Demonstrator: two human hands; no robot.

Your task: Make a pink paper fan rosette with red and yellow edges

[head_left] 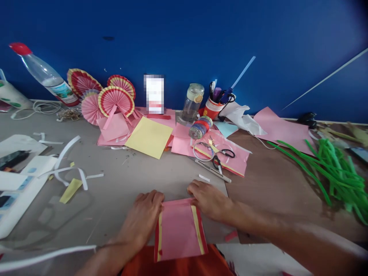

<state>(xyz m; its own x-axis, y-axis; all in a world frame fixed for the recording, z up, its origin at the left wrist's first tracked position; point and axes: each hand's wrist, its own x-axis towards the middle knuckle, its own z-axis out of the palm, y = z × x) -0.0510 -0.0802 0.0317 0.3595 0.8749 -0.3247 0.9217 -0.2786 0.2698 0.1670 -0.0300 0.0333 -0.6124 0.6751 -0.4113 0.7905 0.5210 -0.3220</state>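
Note:
A pink sheet of paper (179, 230) with red and yellow strips along both sides lies at the table's front edge, its near end reaching past the edge. At its far left corner, my left hand (148, 209) is closed on the paper. My right hand (208, 199) grips the far right corner, fingers curled over the edge. The far edge between the hands looks narrowly folded. Beyond my right hand lie a box cutter (212, 170), black-handled scissors (220, 159) and a roll of clear tape (203, 151).
Folded paper fans (116, 101), a yellow sheet (151, 137), a glass bottle (191, 103) and a cup of pens (212, 107) stand or lie along the blue wall. Green pipe cleaners (336, 172) heap at right. White paper strips (67, 153) scatter at left. A tilted plastic bottle (47, 76) leans there.

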